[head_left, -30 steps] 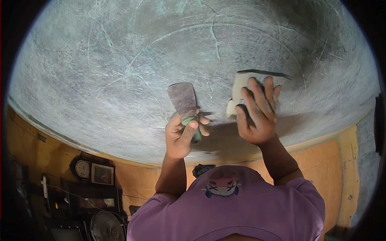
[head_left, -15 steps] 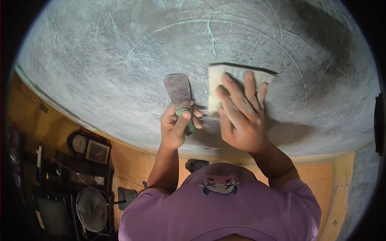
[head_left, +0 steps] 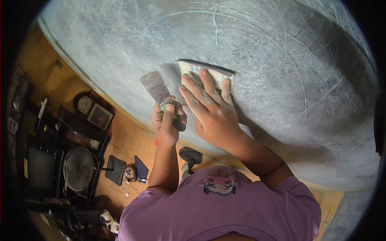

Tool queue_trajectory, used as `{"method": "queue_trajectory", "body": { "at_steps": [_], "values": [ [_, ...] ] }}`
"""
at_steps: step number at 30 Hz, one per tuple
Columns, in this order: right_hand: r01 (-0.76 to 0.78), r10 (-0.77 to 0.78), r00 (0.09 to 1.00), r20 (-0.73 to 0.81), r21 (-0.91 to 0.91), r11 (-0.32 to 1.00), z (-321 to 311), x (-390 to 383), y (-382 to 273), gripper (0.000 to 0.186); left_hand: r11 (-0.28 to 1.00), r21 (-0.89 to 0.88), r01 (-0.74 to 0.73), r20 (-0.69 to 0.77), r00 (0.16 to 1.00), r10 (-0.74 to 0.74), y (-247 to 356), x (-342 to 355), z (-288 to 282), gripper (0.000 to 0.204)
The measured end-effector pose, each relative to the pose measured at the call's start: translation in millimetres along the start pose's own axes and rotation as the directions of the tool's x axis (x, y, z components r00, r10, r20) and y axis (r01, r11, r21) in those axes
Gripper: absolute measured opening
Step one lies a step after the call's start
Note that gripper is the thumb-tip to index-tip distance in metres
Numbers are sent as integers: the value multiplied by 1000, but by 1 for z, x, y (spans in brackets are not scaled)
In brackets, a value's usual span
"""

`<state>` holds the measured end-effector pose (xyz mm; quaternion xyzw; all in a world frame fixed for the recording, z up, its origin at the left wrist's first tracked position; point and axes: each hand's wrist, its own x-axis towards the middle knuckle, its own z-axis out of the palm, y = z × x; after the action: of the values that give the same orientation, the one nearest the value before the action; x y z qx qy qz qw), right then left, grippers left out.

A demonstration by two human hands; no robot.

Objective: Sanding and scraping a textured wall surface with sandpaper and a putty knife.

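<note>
My left hand (head_left: pixel 165 124) grips the green handle of a putty knife (head_left: pixel 155 86), thumb across the front, its broad flat blade tilted up and to the left. The blade looks apart from the wall. My right hand (head_left: pixel 215 114) is spread over a folded sheet of sandpaper (head_left: pixel 193 68), holding it against a grey, scratched wall (head_left: pixel 265 84). The sheet is pale on its back with a dark upper edge; its lower part is hidden under the palm. White dust coats the right fingers.
To the left are a standing fan (head_left: pixel 79 170), a dark television (head_left: pixel 40 166), a clock (head_left: pixel 85 104) and a framed picture (head_left: pixel 99 116). A black object (head_left: pixel 190 155) lies at the wall's foot, close to me. Small items lie on the orange floor (head_left: pixel 126 144).
My right hand and the sandpaper have moved left across the wall, closer to the putty knife. My left hand has shifted slightly left, the blade leaning further left. The view has turned.
</note>
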<state>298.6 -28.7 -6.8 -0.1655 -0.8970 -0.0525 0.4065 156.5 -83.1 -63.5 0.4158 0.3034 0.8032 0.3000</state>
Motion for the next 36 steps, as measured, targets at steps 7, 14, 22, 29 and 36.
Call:
{"method": "queue_trajectory", "body": {
  "at_steps": [7, 14, 22, 29, 36],
  "values": [
    [19, -24, 996, 91, 58, 998, 14, -16, 0, 52, 979, 188, 79, -169, 984, -47, 19, -15, 8, 23],
    [53, -61, 996, 65, 121, 991, 38, -9, -3, 52, 925, 304, 229, -183, 967, -179, 14, -10, -3, 27],
    [-12, -1, 998, 57, 233, 972, 41, 5, -16, 54, 967, 218, 129, -146, 984, -99, 6, 3, -17, 32],
    [-71, 41, 991, 127, 241, 968, 55, -4, -20, 51, 948, 197, 248, -152, 963, -220, 13, 8, -29, 32],
    [-36, 28, 993, 113, 66, 997, 70, 20, -30, 54, 964, 140, 225, -164, 966, -202, 8, 21, -52, 30]
  ]
}}
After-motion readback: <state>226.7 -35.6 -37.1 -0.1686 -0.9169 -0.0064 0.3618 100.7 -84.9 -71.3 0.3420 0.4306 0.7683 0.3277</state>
